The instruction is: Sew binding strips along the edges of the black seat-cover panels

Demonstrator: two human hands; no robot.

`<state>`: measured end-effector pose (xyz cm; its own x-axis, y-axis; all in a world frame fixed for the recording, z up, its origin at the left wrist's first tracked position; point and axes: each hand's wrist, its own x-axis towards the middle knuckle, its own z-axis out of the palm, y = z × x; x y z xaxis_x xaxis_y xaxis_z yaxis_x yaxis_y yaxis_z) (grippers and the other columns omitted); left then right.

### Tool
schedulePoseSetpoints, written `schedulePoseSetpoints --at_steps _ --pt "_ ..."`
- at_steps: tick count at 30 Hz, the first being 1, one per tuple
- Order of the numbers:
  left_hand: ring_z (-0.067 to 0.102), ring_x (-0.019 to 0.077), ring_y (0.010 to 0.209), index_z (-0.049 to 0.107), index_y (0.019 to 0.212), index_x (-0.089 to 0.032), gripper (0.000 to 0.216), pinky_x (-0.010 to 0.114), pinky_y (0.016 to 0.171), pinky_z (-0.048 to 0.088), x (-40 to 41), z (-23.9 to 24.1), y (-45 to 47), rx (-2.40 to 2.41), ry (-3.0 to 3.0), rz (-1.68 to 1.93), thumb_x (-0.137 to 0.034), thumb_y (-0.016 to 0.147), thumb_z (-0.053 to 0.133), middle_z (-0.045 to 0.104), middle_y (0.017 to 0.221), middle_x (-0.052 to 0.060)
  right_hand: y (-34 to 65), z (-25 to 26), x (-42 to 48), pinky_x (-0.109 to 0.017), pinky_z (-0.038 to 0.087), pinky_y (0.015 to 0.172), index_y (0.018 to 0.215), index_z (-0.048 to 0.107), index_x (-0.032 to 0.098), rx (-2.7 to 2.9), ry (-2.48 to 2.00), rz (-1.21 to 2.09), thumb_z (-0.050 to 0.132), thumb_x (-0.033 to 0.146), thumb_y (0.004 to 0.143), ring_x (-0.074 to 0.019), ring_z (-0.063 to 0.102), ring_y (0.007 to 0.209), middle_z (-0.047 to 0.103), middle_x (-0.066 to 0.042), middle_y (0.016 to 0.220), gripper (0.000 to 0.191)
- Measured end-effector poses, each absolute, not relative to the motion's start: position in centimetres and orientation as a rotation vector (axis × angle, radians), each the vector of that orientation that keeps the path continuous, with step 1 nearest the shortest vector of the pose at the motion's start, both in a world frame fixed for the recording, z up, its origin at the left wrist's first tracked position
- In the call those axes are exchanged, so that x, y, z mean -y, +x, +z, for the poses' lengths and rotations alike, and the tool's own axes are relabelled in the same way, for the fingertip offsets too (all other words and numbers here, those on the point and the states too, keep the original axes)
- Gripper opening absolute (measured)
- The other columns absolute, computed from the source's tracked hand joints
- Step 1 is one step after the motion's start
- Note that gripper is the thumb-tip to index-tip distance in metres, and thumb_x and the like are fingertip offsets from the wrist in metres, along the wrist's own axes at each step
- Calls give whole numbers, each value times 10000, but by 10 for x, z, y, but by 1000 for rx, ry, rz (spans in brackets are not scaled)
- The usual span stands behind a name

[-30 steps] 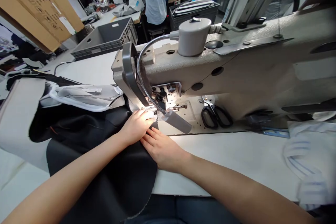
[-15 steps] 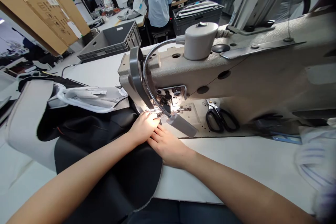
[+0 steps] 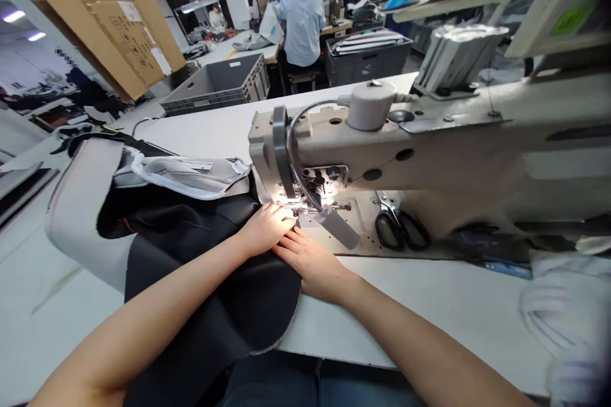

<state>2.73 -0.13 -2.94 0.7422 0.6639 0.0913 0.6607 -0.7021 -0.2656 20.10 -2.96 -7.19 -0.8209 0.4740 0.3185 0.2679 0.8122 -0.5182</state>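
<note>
Black leather-like material (image 3: 267,305) lies under both hands beside the lit needle area of a sewing machine (image 3: 315,159). My left hand (image 3: 267,227) rests on it close to the presser foot, fingers curled and pressed together on the material. Just right of it, my right hand (image 3: 319,267) lies at the material's edge with its fingers stretched out flat; its thumb is hidden. The two hands touch or nearly touch. Joined to the black material are a light grey panel (image 3: 86,203) and a white-edged grey part (image 3: 191,178). Needle and seam are hidden behind fingers and the lamp.
Black-handled scissors (image 3: 401,222) lie on the machine bed, right of the gooseneck lamp (image 3: 338,227). Striped white cloth (image 3: 568,318) sits at the right. Behind stand a grey crate (image 3: 214,86), a cardboard box (image 3: 114,32) and a person in a light blue shirt (image 3: 303,25).
The camera view has shifted, so the scene sits a little further right and lower. Both hands keep almost the same place on the black material by the needle area.
</note>
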Motion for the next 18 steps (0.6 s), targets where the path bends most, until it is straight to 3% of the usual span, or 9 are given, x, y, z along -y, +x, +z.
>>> schedulePoseSetpoints --at_steps 3,5,7,10,13,15,18 --pt "530 229 1111 634 1075 -183 232 377 982 409 21 0 -19 1083 -2587 -79 -197 900 482 606 1164 97 210 -69 28 -535 189 1160 1362 474 171 2588 -547 825 460 83 796 -258 310 1382 462 -95 1421 573" --pt "523 237 1150 602 1148 -184 293 391 1016 388 43 17 -65 1499 -2332 -91 -262 925 430 587 1213 113 216 -69 23 -560 170 1161 1381 458 190 2615 -502 962 386 3 736 -243 304 1390 449 -65 1436 676" --pt "558 262 1116 575 1173 -117 368 404 977 423 71 21 -110 2083 -1976 117 -290 941 348 603 1170 167 219 -70 18 -561 159 1166 1358 489 211 2624 -408 1086 343 -25 700 -218 330 1379 461 -39 1427 714" --pt "643 322 928 611 1050 -33 397 451 811 494 119 9 -147 2535 -1727 509 -243 906 307 655 988 236 216 -68 18 -531 267 1139 1278 568 210 2617 -421 1109 360 51 803 -224 465 1287 559 -58 1333 542" --pt "672 320 825 658 934 -87 313 427 736 508 166 -4 -134 2606 -1825 603 -231 834 398 692 864 193 206 -59 33 -436 479 955 1266 566 211 2630 -618 985 449 219 896 -233 602 1061 669 -84 1119 388" --pt "680 297 817 670 920 -145 272 381 708 512 190 0 -111 2627 -2059 672 -235 792 448 709 865 142 197 -53 50 -390 518 833 1247 559 218 2700 -641 893 546 240 853 -232 606 941 675 -66 976 395" --pt "672 235 751 676 824 -189 258 315 656 506 205 19 -84 2634 -2684 756 -205 787 421 715 838 73 183 -53 75 -427 512 780 1005 609 172 2817 -552 644 635 238 761 -263 554 883 622 -75 898 254"
